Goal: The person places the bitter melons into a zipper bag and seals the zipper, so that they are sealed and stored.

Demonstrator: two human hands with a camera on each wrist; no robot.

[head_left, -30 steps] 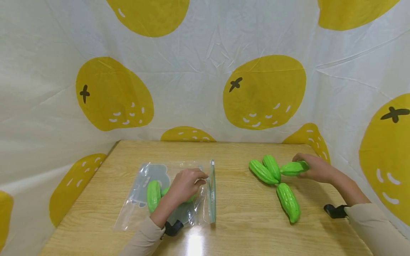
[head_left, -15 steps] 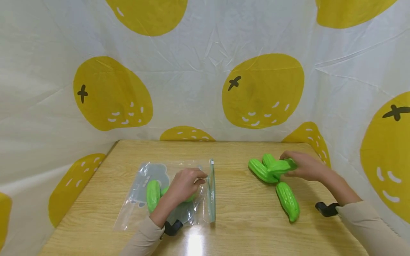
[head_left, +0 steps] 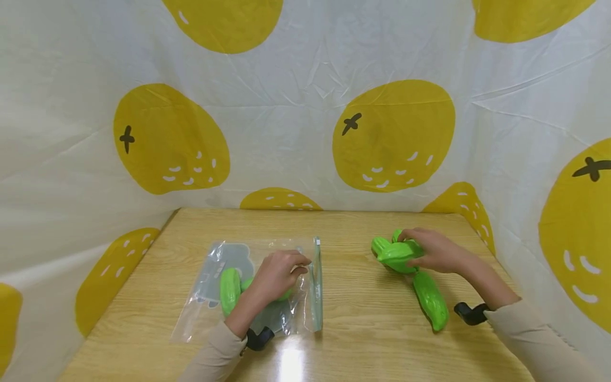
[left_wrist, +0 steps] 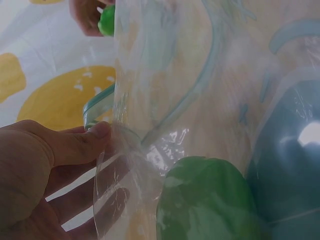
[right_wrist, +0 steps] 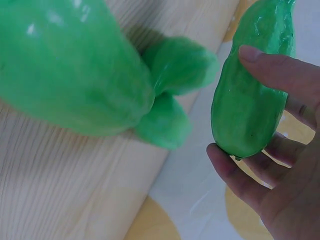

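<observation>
My left hand (head_left: 277, 273) pinches the open edge of a clear zip bag (head_left: 316, 297) between thumb and fingers; the left wrist view shows the thumb (left_wrist: 82, 142) on the plastic. Inside the bag lie green bitter melons, one (head_left: 230, 289) plainly visible, others partly behind the hand. My right hand (head_left: 436, 250) holds a ribbed green bitter melon (head_left: 398, 254) above the table, its narrow end toward the bag. In the right wrist view the thumb lies along the held melon (right_wrist: 250, 110). Beneath it are two melons, partly hidden; another melon (head_left: 430, 301) lies nearer.
The wooden table (head_left: 353, 339) meets a white curtain (head_left: 281, 138) printed with yellow fruit at the back and sides. A grey-blue printed figure (head_left: 234, 254) shows on the bag. Black wrist straps (head_left: 260, 339) stick out beside both sleeves.
My right hand has moved left with the bitter melon, passing over the melons on the table, and the melon's narrow end has swung further left. My left hand stays at the bag's edge.
</observation>
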